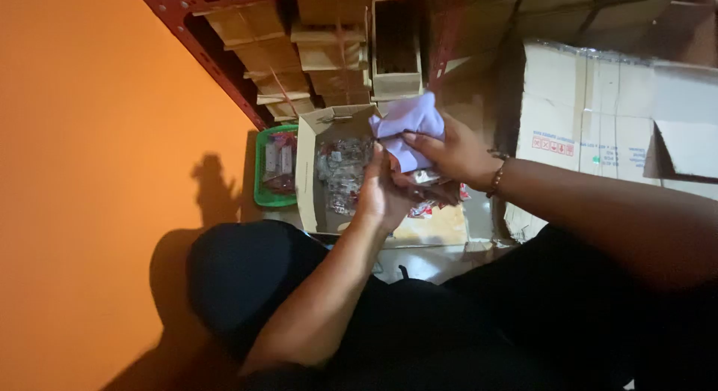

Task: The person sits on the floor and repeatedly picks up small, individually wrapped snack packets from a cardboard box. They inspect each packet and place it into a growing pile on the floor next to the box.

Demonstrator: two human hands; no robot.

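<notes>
The lilac cloth point(407, 125) is showing a soft, matt weave. The open carton point(308, 166) is presenting matt brown cardboard; the packets point(342, 170) inside are glinting as clear glossy plastic film. The green basket point(262, 183) is appearing as smooth plastic.

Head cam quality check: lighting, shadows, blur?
Head view: dim, warm cast; orange wall evenly lit, carrying a soft shadow. Left hand and right hand with the purple cloth slightly soft. Dark clothing loses detail. Open box contents show small glints.

Both hands point(415, 174) together, fingers curled.
</notes>
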